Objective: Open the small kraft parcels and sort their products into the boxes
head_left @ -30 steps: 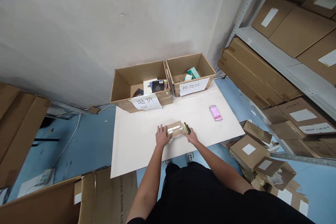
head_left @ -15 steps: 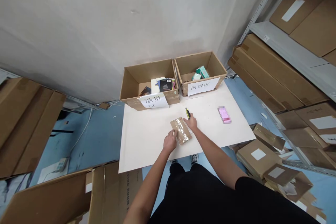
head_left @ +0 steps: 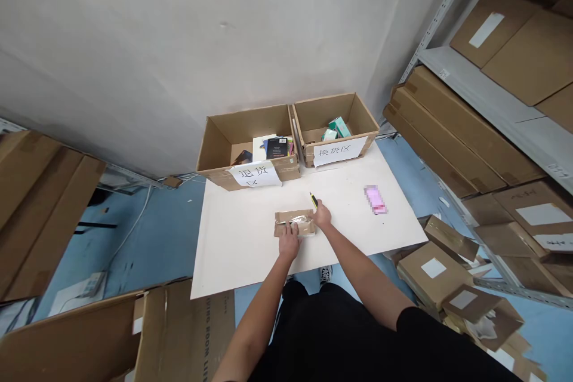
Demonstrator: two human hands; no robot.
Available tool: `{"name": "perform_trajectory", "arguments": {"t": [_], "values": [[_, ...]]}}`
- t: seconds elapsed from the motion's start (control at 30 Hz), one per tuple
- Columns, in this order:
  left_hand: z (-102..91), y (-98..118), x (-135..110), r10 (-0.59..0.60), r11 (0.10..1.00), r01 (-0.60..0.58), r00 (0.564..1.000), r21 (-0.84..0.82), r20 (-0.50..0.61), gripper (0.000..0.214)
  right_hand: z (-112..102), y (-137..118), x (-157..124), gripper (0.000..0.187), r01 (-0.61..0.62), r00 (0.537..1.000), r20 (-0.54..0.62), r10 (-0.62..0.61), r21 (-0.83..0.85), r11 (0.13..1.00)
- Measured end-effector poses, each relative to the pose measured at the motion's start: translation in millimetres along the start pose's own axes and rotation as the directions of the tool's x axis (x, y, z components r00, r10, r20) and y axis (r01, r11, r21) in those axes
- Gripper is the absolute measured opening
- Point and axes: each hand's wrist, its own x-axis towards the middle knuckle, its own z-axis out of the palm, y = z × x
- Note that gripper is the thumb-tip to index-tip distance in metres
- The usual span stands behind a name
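Observation:
A small flat cardboard parcel (head_left: 293, 221) sealed with clear tape lies on the white table (head_left: 242, 239). My left hand (head_left: 289, 244) presses on the parcel's near edge, fingers bent over it. My right hand (head_left: 321, 215) sits at the parcel's right end, closed round a yellow and black utility knife (head_left: 314, 200) whose tip points away from me.
Two open cardboard boxes with paper labels stand at the table's far edge: the left box (head_left: 248, 146) holds books, the right box (head_left: 335, 128) teal packets. A pink item (head_left: 375, 199) lies to the right. Metal shelving (head_left: 492, 101) and loose parcels (head_left: 434, 265) crowd the right.
The parcel has turned from slanted to lying crosswise in front of me. My left hand slid to its near edge, and my right hand with the knife came to its right end.

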Motion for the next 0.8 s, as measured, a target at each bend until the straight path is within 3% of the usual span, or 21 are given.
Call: {"name": "perform_trajectory", "arguments": {"t": [0.07,0.17,0.33,0.43,0.63,0.8], "values": [[3.4,11,-3,-0.046,0.999,0.047,0.998,0.011,-0.034,0.065,-12,-6,13,0.049,0.001,1.0,-0.017,0.0,0.05,0.999],[2.6,15,-1,-0.058,0.998,0.059,0.992,0.006,-0.107,0.061,-25,14,8,0.027,-0.081,0.997,0.025,0.077,0.221,0.972],[7.1,5,5,-0.044,0.996,0.034,0.99,-0.078,-0.132,0.059,-32,71,-30,0.032,-0.135,0.964,0.266,0.023,0.41,0.902],[10.9,3,6,-0.033,0.996,0.025,0.994,-0.082,-0.1,0.059,-31,78,-39,0.031,-0.111,0.963,0.268,-0.01,0.433,0.895],[8.6,1,10,-0.02,0.998,0.014,0.996,-0.068,-0.084,0.059,-31,62,-31,0.038,-0.031,0.961,0.263,-0.083,0.401,0.915],[4.1,0,12,-0.025,0.998,0.022,0.998,-0.056,-0.065,0.06,-41,80,-30,0.029,0.013,0.944,0.309,-0.111,0.3,0.954]]}}
